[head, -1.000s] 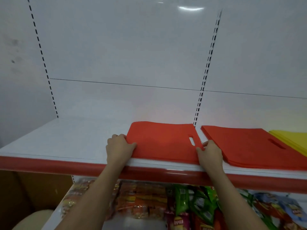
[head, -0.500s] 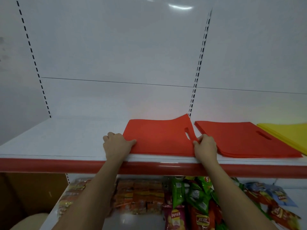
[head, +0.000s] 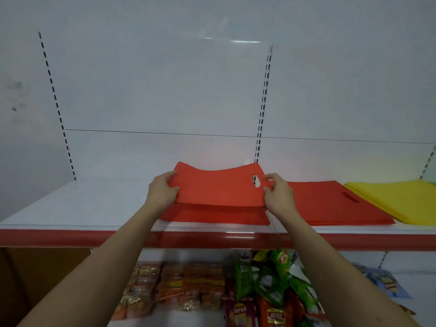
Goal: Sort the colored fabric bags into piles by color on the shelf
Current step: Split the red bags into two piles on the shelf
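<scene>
I hold one red fabric bag (head: 217,186) lifted above a red pile (head: 212,214) on the white shelf (head: 82,204). My left hand (head: 162,191) grips the bag's left edge. Beside the handle slot, my right hand (head: 276,192) pinches its right edge. The raised bag sags in the middle. A second red pile (head: 330,204) lies to the right, and a yellow pile (head: 401,199) lies beyond it at the frame's right edge.
The shelf has a red front lip (head: 70,238) and a white back panel with slotted uprights (head: 262,102). Below it, another shelf holds snack packets (head: 271,284) in green, red and orange. A brown box side (head: 35,279) is at the lower left.
Both hands have lifted the top red bag off the left red pile; before, they rested at the pile's front corners and the right hand was only peeling up the bag's handle edge.
</scene>
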`<state>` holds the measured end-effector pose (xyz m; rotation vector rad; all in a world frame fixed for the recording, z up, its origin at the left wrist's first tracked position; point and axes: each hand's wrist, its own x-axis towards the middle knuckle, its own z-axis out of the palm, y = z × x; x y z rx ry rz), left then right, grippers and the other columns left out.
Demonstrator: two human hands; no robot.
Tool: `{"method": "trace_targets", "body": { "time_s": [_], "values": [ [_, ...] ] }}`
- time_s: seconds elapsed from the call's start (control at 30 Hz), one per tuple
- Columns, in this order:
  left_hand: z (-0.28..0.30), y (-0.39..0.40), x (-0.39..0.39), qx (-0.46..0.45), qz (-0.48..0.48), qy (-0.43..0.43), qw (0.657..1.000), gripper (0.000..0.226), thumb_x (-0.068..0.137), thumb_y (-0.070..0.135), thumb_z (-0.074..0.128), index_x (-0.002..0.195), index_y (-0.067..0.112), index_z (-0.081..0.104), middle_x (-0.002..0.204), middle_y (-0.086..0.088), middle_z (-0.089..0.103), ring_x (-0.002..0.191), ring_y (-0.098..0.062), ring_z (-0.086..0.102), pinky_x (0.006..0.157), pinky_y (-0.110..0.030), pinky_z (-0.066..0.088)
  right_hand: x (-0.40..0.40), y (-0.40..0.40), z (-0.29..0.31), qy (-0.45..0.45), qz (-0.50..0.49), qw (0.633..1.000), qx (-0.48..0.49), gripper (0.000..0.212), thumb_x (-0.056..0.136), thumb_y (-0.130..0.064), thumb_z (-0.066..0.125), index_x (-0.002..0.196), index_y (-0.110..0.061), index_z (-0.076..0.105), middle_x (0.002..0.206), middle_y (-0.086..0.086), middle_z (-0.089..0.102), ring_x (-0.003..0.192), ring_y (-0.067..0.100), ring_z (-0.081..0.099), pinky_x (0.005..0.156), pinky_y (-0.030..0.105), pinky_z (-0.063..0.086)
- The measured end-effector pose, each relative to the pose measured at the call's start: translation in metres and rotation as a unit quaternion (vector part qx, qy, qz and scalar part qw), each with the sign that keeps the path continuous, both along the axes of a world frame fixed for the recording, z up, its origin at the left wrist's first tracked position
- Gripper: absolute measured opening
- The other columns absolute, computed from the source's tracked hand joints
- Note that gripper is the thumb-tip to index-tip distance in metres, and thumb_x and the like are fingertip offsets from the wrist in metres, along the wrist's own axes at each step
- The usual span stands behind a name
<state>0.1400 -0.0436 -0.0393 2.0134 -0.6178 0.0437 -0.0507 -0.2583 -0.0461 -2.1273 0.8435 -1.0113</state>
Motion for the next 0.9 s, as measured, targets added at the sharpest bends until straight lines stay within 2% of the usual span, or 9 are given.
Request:
{"method": "trace_targets", "body": {
  "time_s": [0.13,0.23,0.33,0.43,0.53,0.63,0.67,0.77,0.9],
  "values": [
    [0.011,-0.015,-0.019,-0.024,-0.010,0.046,0.999,0.039,0.091,-0.001,0.053,0.125,0.012,0.066,0.123,-0.015,0.066,0.111,-0.034,0.063,0.099,-0.043,0.051,-0.019,-0.015,0.015,-0.021,0.018,1.000,0.010,0.028,0.096,-0.002,0.046,0.110,-0.010,0.068,0.107,0.006,0.066,0.077,0.024,0.063,0.073,0.034,0.053],
    [0.020,-0.030,-0.040,-0.054,-0.011,0.065,0.996,0.046,0.086,-0.003,0.057,0.130,0.007,0.061,0.121,-0.018,0.065,0.092,-0.030,0.067,0.087,-0.040,0.056,-0.039,-0.027,0.030,-0.022,0.077,0.994,0.069,0.028,0.091,0.000,0.045,0.110,-0.013,0.062,0.085,0.006,0.067,0.053,0.022,0.061,0.063,0.039,0.056],
    [0.031,-0.048,-0.070,-0.076,-0.020,0.079,0.994,0.060,0.082,-0.007,0.064,0.139,0.000,0.049,0.117,-0.023,0.064,0.070,-0.023,0.064,0.073,-0.036,0.056,-0.066,-0.039,0.045,-0.003,0.137,0.984,0.110,0.032,0.089,0.004,0.042,0.107,-0.021,0.049,0.072,0.007,0.062,0.053,0.023,0.057,0.056,0.037,0.054],
    [0.040,-0.072,-0.101,-0.091,-0.022,0.091,0.991,0.069,0.079,-0.009,0.067,0.143,-0.003,0.043,0.120,-0.023,0.061,0.073,-0.025,0.064,0.072,-0.037,0.057,-0.092,-0.059,0.055,0.004,0.156,0.981,0.113,0.037,0.089,0.006,0.042,0.114,-0.019,0.050,0.075,0.002,0.060,0.052,0.023,0.055,0.053,0.032,0.053],
    [0.044,-0.102,-0.130,-0.098,-0.017,0.094,0.991,0.067,0.078,-0.012,0.066,0.141,-0.004,0.044,0.114,-0.021,0.062,0.080,-0.029,0.064,0.076,-0.041,0.058,-0.116,-0.091,0.057,0.011,0.150,0.982,0.118,0.044,0.088,0.010,0.043,0.129,-0.003,0.053,0.080,-0.007,0.054,0.055,0.023,0.058,0.055,0.029,0.056],
    [0.046,-0.133,-0.162,-0.088,-0.018,0.083,0.992,0.040,0.077,-0.016,0.065,0.111,0.004,0.060,0.101,-0.017,0.062,0.081,-0.028,0.062,0.081,-0.047,0.058,-0.141,-0.127,0.055,0.014,0.134,0.984,0.120,0.048,0.087,0.014,0.044,0.134,0.004,0.049,0.082,-0.008,0.053,0.056,0.021,0.059,0.048,0.021,0.055],
    [0.044,-0.142,-0.170,-0.079,-0.015,0.079,0.994,0.041,0.076,-0.015,0.066,0.109,0.008,0.059,0.100,-0.016,0.062,0.083,-0.028,0.063,0.084,-0.048,0.058,-0.148,-0.139,0.053,0.014,0.128,0.984,0.120,0.050,0.087,0.014,0.044,0.135,0.004,0.049,0.084,-0.005,0.055,0.055,0.020,0.059,0.047,0.020,0.054],
    [0.036,-0.171,-0.186,-0.057,-0.001,0.070,0.996,0.069,0.073,-0.011,0.073,0.137,0.000,0.050,0.112,-0.014,0.064,0.094,-0.031,0.067,0.088,-0.046,0.057,-0.165,-0.175,0.044,0.031,0.101,0.989,0.104,0.055,0.084,0.012,0.049,0.139,0.002,0.046,0.096,0.007,0.061,0.049,0.018,0.060,0.053,0.024,0.055],
    [0.023,-0.209,-0.211,-0.025,0.008,0.050,0.998,0.055,0.078,-0.007,0.072,0.130,-0.004,0.056,0.106,-0.013,0.063,0.100,-0.031,0.066,0.092,-0.041,0.055,-0.182,-0.213,0.033,0.060,0.078,0.992,0.079,0.057,0.080,0.011,0.052,0.136,-0.001,0.051,0.074,0.002,0.063,0.046,0.019,0.060,0.068,0.035,0.056]
  ]
}}
